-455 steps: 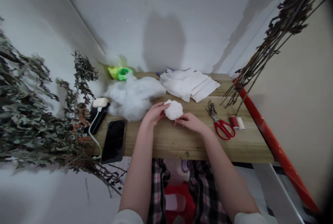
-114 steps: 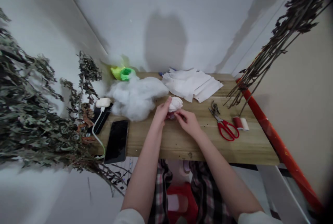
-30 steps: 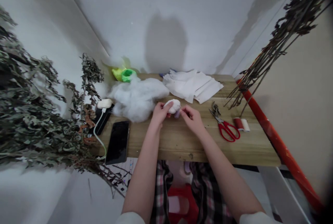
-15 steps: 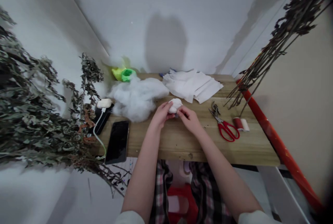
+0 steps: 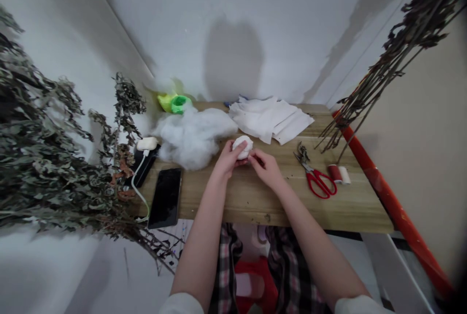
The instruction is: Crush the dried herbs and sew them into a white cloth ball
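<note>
A small, round white stuffed cloth ball (image 5: 243, 146) is held above the near middle of the wooden table. My left hand (image 5: 229, 158) wraps round its left side, with the thumb across its front. At the ball's lower right, my right hand (image 5: 263, 164) is closed in a pinch; whatever sits between those fingertips is too small to make out. Fluffy white stuffing (image 5: 193, 136) lies beyond my left hand. Behind the ball rests a pile of white cloth pieces (image 5: 270, 118).
Red-handled scissors (image 5: 319, 183), a red thread spool (image 5: 334, 173) and a white spool (image 5: 345, 175) lie right on the table (image 5: 233, 202). Left are a phone (image 5: 165, 198), a white charger (image 5: 146, 144) with its cable, and dried plants (image 5: 73, 168). A green container (image 5: 179, 104) stands behind.
The cloth ball has turned and shifted slightly left in my left hand, showing more of its round face. My right fingertips have come away a little from its top right side to its lower edge.
</note>
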Available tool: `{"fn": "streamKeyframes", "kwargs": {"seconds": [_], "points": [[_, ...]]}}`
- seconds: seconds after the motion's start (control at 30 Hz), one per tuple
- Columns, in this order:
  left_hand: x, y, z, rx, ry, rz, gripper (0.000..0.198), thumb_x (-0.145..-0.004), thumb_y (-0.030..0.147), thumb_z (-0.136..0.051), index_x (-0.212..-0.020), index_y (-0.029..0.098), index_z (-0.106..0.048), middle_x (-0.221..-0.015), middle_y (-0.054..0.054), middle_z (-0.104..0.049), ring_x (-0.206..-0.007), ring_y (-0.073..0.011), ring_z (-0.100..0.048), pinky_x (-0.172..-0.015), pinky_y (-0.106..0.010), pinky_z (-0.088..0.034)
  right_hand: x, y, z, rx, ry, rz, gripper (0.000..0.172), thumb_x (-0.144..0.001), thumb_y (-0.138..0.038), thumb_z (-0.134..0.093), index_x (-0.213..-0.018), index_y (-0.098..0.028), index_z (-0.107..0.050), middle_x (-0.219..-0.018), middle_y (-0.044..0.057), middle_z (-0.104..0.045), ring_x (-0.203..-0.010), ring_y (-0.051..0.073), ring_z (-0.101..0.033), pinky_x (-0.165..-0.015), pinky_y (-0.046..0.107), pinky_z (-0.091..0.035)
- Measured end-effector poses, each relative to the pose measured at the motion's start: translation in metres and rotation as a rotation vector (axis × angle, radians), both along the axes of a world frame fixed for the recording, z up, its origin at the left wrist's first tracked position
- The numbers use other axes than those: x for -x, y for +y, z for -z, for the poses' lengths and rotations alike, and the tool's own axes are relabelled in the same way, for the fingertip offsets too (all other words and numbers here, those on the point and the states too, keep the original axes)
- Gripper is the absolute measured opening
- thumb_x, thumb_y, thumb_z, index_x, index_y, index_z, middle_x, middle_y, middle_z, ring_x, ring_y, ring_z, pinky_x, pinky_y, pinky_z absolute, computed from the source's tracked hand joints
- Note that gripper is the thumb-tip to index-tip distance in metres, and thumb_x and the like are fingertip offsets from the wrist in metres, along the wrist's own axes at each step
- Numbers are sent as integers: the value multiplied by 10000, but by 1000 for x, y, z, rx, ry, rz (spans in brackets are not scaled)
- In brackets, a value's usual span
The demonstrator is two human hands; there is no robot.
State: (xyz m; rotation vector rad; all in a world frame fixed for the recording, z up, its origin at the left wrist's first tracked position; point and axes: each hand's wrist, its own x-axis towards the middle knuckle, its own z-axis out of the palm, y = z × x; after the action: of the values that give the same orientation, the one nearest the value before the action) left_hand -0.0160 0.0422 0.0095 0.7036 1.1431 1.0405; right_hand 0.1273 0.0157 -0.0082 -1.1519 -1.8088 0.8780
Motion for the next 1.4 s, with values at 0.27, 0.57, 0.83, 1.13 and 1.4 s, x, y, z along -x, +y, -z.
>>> {"fn": "streamKeyframes", "kwargs": {"seconds": [0.27,0.57,0.83,1.13,1.4], "points": [[0,1,1,65,-57,41,453,-754,465,-659,-1103,229,-493,-931,-30,-628,-677,-102,-606,-565,-219,-529,0,1,1,13,-14,-27,197,-889,-346,-453,-793,-206,-554,-716,19,-559,-642,160,-472,-619,274,-359],[-4,2,4,26,-49,18,449,-706,475,-706,-1041,196,-599,-878,-31,-648,-639,-87,-588,-551,-185,-496,0,2,3,6,-18,-52,172,-878,-316,-456,-794,-208,-561,-728,25,-565,-658,169,-479,-633,276,-359],[-2,3,0,53,-126,-37,368,-759,417,-667,-1020,164,-615,-850,-41,-655,-629,-92,-601,-530,-187,-497,-1,1,1,26,-10,-42,189,-886,-338,-461,-800,-211,-571,-716,14,-566,-643,159,-476,-612,268,-355],[2,5,-3,148,-207,-8,268,-787,369,-634,-952,157,-621,-836,-50,-663,-612,-102,-610,-489,-186,-480,-1,2,3,12,9,-39,173,-881,-300,-476,-791,-190,-574,-730,15,-581,-658,147,-488,-624,251,-361],[7,2,-8,134,-272,33,215,-788,272,-596,-953,136,-625,-825,-57,-658,-640,-128,-618,-504,-215,-502,-4,3,8,45,21,-72,157,-866,-282,-503,-758,-183,-558,-685,-7,-536,-616,125,-447,-593,239,-337]]}}
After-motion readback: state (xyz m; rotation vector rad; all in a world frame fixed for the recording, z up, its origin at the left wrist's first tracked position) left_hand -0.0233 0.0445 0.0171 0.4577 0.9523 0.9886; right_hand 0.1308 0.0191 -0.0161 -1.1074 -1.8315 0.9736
